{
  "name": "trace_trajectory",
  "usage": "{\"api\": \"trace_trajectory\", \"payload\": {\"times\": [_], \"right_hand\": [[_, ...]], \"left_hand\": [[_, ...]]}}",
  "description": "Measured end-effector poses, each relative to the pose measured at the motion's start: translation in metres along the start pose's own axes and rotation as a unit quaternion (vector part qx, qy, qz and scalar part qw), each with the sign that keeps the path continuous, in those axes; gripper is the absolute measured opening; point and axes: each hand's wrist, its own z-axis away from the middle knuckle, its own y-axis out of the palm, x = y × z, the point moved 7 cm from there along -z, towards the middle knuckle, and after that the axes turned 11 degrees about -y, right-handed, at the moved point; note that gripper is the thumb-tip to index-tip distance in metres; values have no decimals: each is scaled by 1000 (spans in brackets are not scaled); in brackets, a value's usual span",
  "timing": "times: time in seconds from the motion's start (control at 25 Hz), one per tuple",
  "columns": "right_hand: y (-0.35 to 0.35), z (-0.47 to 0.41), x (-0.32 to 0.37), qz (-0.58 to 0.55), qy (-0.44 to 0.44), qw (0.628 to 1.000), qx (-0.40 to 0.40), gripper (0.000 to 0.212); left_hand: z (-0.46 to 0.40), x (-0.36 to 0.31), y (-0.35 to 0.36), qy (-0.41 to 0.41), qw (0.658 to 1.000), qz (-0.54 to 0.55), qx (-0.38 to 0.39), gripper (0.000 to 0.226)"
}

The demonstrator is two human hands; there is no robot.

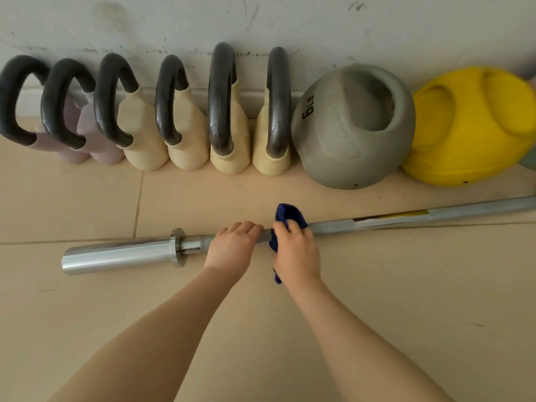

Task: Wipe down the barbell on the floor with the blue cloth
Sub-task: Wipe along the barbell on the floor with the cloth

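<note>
Beige tiled floor: carried all items. Long chrome steel barbell: lay flat on the floor, parallel to the wall, near a row of kettlebells. Left hand: curled over the shaft just inside the collar, steadying it. Right hand: clenched round the dark blue cloth, wrapped onto the shaft beside the left. Step judged: wiping mid-shaft; next move likely calls for sliding the cloth along toward the far end. Containers: none seen.
</note>
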Motion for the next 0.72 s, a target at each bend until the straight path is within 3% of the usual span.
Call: {"api": "trace_trajectory", "payload": {"times": [0.12,0.24,0.32,0.36,0.44,0.52,0.56,0.64,0.72], "right_hand": [[-5,-3,-3,-9,-69,997,25,43],[-13,-1,-30,-43,81,994,-58,34],[-3,-4,11,-147,136,978,-66,32],[7,-8,46,-174,104,979,-33,33],[25,-9,115,-126,-46,990,52,36],[27,-13,127,-47,-151,983,93,34],[23,-18,111,-19,-155,983,96,31],[12,-26,62,29,-46,997,63,29],[8,-22,54,3,47,999,18,28]], "left_hand": [[10,21,-5,-12,998,-19,50,72],[29,65,-10,-35,991,-126,20,82],[34,96,-15,-77,983,-167,-4,79],[34,105,-14,-84,983,-163,1,72],[34,111,-12,-70,988,-132,25,60],[34,113,-10,-53,991,-116,26,59],[33,115,-12,-58,993,-100,11,61],[32,121,-17,-61,997,-55,-11,67],[30,124,-15,-71,997,-19,16,72]]}}
